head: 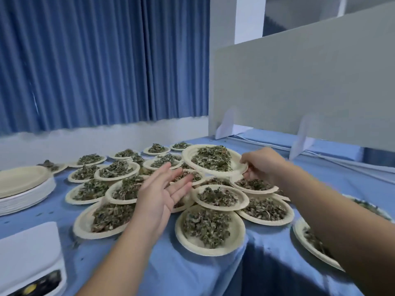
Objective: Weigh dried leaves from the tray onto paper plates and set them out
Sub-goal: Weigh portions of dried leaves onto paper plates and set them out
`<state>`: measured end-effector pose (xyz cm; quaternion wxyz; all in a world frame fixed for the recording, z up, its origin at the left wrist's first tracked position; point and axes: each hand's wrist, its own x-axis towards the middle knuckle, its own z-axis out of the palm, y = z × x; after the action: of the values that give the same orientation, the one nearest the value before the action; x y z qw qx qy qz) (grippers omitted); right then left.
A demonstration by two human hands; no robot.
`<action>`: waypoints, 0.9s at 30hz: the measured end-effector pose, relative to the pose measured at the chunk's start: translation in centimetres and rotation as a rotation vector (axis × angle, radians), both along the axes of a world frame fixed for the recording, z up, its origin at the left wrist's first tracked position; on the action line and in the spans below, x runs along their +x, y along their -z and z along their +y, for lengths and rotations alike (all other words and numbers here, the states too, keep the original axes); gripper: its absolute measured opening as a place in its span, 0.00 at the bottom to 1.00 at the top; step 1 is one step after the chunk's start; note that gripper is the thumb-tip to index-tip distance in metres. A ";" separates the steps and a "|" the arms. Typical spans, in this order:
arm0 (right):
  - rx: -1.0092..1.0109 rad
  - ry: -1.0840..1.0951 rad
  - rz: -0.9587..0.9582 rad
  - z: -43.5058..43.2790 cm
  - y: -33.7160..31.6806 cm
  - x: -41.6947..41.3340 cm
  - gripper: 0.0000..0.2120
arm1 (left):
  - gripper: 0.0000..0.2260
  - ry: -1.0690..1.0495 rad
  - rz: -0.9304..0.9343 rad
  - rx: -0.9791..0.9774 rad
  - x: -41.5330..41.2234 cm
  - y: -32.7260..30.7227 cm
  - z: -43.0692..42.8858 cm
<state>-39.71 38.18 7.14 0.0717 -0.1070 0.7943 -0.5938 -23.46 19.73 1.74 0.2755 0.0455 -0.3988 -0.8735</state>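
Head view. The right hand (263, 165) pinches the near-right rim of a cream round paper plate (186, 157), its grip closed on that rim with the fingers curled. The plate is heaped with dried green leaves (213, 160). It hangs tilted above the back of a cluster of leaf-filled paper plates (218, 197). Whether its right rim touches the plate beneath cannot be told. The left hand (164, 193) is spread over the middle of the cluster, fingers straight, its grip holding nothing.

The plates in the cluster overlap, rim riding on rim, with no gaps between them. The blue satin-covered tabletop (57, 214) drops away at a corner just right of the nearest plate, whose rim lies at the fold. Bare cloth shows in three places:
- a strip between the cluster and the stack of empty cream paper plates (23, 184) on the left
- a patch in front, between the white weighing scale (27, 259) and the nearest plates
- a band behind the right hand, up to the grey upright divider board (299, 86)

The board stands on white brackets and closes off the back right. A blue pleated curtain (96, 60) closes the far side.

The scale is cut off by the left and bottom edges, and its panel is blurred. The right forearm covers much of the filled plates at the right edge. The left hand hides the plates below it, and its fingertips are smeared.
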 end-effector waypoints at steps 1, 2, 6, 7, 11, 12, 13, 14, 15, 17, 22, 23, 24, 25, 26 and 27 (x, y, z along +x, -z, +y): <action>-0.014 0.026 -0.010 0.6 -0.1 -1.0 0.03 | 0.11 -0.035 -0.008 -0.007 -0.7 0.3 0.0; -0.021 0.057 -0.015 1.1 -0.1 -2.0 0.03 | 0.10 -0.089 -0.035 -0.035 -1.3 0.8 -0.3; -0.013 0.153 -0.019 1.5 -0.3 -5.7 0.02 | 0.11 -0.422 -0.327 -0.483 -1.7 4.0 -2.8; -0.005 0.167 -0.019 1.3 -0.3 -6.5 0.03 | 0.11 -0.454 -0.358 -0.554 -1.5 4.7 -3.5; 0.025 0.226 -0.036 -0.8 0.4 -9.4 0.03 | 0.13 -0.507 -0.373 -0.725 -1.3 5.1 -5.3; 0.040 0.230 -0.047 -1.6 0.8 -10.0 0.03 | 0.13 -0.511 -0.381 -0.762 -1.4 5.0 -5.6; 0.059 0.237 -0.060 -2.4 1.1 -10.5 0.03 | 0.13 -0.514 -0.394 -0.787 -1.5 5.0 -5.8; 0.073 0.248 -0.073 -3.2 1.5 -11.1 0.04 | 0.13 -0.517 -0.409 -0.799 -1.6 5.1 -5.9; 0.098 0.263 -0.090 -3.9 1.9 -11.7 0.07 | 0.14 -0.519 -0.419 -0.801 -1.7 5.2 -6.0; 0.143 0.263 -0.136 -5.4 2.8 -12.9 0.15 | 0.14 -0.518 -0.427 -0.800 -2.0 5.2 -6.1; 0.233 0.218 -0.169 -8.1 5.0 -15.4 0.24 | 0.13 -0.506 -0.417 -0.788 -2.5 4.9 -6.4; 0.214 0.203 -0.154 -8.4 5.6 -15.8 0.21 | 0.13 -0.507 -0.417 -0.781 -2.6 5.0 -6.4; 0.160 0.203 -0.125 -8.8 6.1 -16.3 0.14 | 0.13 -0.505 -0.415 -0.777 -2.6 5.0 -6.4; 0.116 0.206 -0.108 -9.0 6.6 -16.3 0.10 | 0.14 -0.500 -0.413 -0.774 -2.6 5.1 -6.4; 0.086 0.210 -0.104 -9.2 7.0 -16.5 0.10 | 0.15 -0.492 -0.409 -0.772 -2.6 5.1 -6.3; 0.066 0.205 -0.105 -9.3 7.1 -16.4 0.10 | 0.15 -0.485 -0.406 -0.768 -2.6 5.0 -6.3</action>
<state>-56.13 28.88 0.07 0.0555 0.0083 0.8153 -0.5763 -26.05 13.42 -3.29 0.3842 0.2013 -0.7154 -0.5478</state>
